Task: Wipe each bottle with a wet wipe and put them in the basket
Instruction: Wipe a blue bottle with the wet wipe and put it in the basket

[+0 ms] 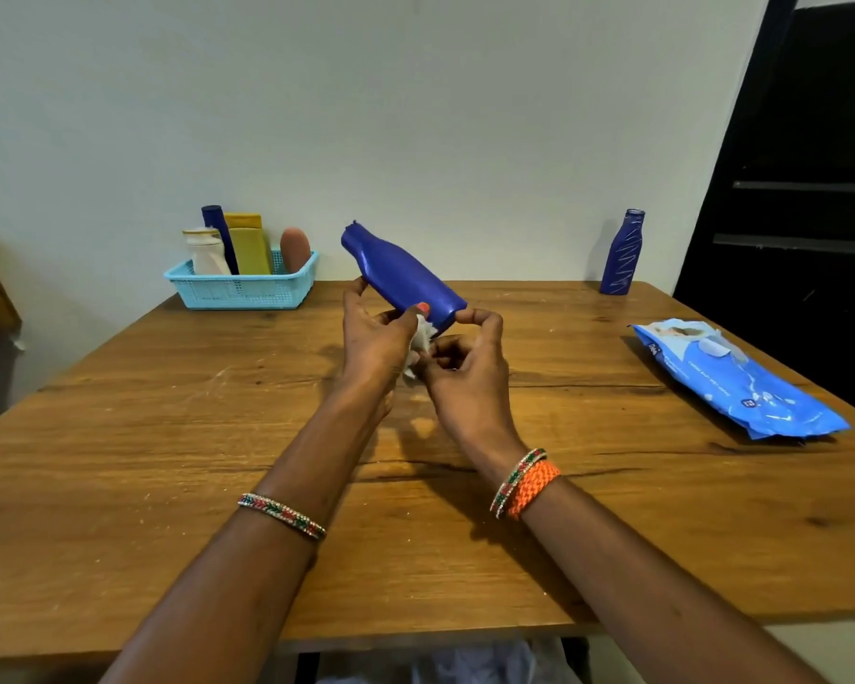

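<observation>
fingers of the left hand (373,338) curl round the lower body of a blue bottle (401,274), thumb on its near face, a finger showing at its far side. the bottle is held above the table (169,436), off the wood, tilted with its open neck up and to the left and its base down to the right. the right hand (465,372) pinches the base corner of the bottle between a bent finger and thumb. a white wipe (421,344) is bunched between the two hands, just under the base; which hand grips it i cannot tell.

each wrist wears a beaded bangle, and the right one also has an orange band (534,488).

a light blue basket (243,286) sits at the far left of the table near the wall. in it stand a white bottle (208,254), a dark blue tube (220,239), a yellow bottle (249,244) and a brown bottle (295,249), all leaning back.

a second blue bottle (623,254) stands upright at the far right edge, well apart from the basket. a blue wipes pack (731,377) lies flat on the right side of the table, its flap lifted open.
</observation>
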